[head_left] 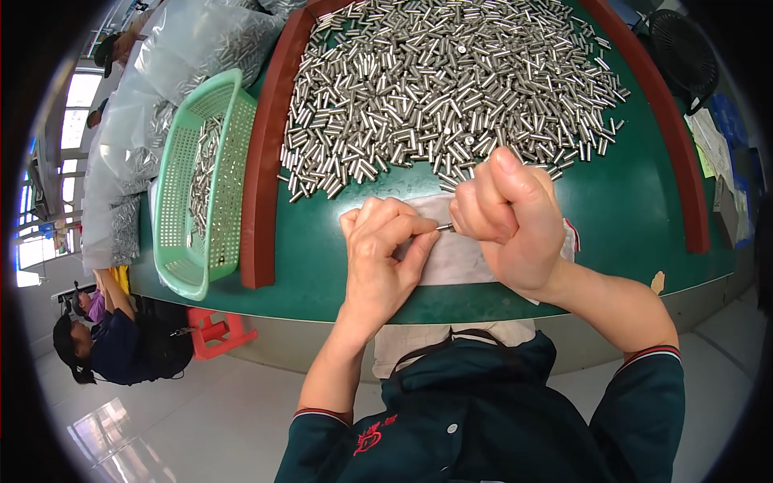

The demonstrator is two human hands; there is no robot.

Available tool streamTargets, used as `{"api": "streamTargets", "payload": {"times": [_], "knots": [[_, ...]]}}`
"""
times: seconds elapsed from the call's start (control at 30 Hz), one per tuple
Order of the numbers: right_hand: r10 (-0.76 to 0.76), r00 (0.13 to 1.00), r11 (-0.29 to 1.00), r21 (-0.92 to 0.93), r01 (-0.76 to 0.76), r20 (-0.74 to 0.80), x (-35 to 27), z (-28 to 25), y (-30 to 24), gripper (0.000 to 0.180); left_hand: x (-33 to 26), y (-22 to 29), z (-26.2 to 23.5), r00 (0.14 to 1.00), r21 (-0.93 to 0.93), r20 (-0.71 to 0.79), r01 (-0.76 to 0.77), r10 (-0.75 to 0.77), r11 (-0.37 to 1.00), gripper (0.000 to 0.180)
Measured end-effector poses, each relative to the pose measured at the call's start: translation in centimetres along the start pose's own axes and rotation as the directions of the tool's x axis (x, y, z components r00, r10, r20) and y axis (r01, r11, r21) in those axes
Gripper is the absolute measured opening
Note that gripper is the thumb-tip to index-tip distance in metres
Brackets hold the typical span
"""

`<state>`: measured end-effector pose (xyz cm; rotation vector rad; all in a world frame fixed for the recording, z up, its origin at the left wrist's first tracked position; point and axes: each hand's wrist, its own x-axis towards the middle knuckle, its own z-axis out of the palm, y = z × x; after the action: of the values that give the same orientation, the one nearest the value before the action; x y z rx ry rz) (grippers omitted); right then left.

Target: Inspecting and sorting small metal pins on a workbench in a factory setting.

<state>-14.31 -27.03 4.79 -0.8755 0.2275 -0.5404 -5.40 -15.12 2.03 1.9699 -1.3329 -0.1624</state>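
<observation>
Between my two hands a small metal pin (445, 228) shows, silvery with a darker end toward the right. My left hand (377, 251) pinches it between thumb and forefinger, the other fingers curled. Close by on the right, my right hand (515, 221) is closed with its thumb on top, its curled fingers against the pin's other end. Whatever lies inside that fist is hidden. Both hands are above a pale cloth (455, 267) on the green tabletop (628, 221). Just beyond them spreads a large heap of short metal pins (451, 88).
Red-brown rails (264, 177) border the heap on both sides. A green perforated basket (171, 193) with loose pins stands left, beside clear plastic bags (121, 153) of pins. A black fan (683, 52) is at far right. Another person (121, 346) sits near a red stool (221, 332) at left.
</observation>
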Motion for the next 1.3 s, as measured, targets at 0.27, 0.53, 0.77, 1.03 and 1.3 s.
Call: {"api": "streamTargets", "payload": {"times": [0.27,0.53,0.77,1.03,1.3], "knots": [[-0.088,0.995,0.987,-0.133,0.092,0.037,-0.4,0.4,0.7,0.043,0.4,0.2,-0.1,0.999,0.024,0.011,-0.044,0.043,0.999,0.009],[-0.007,1.0,1.0,0.021,0.008,-0.014,0.2,-0.7,0.2,0.043,-0.2,0.0,-0.6,0.955,-0.635,-0.086,0.167,-0.284,0.754,0.009],[-0.012,1.0,0.998,0.069,0.012,0.005,-0.1,-0.6,0.3,0.043,-0.4,-2.0,-2.4,0.854,-0.933,0.349,0.354,-0.386,-0.062,0.022],[-0.027,0.999,0.998,0.056,0.025,0.031,0.1,-0.6,0.4,0.044,-0.1,-1.7,-2.6,0.826,-0.927,0.357,0.372,-0.437,-0.053,0.027],[-0.036,0.998,0.999,0.043,0.034,0.048,0.1,-0.6,0.4,0.044,-0.2,-2.1,-2.4,0.842,-0.927,0.359,0.372,-0.402,-0.049,0.028]]}}
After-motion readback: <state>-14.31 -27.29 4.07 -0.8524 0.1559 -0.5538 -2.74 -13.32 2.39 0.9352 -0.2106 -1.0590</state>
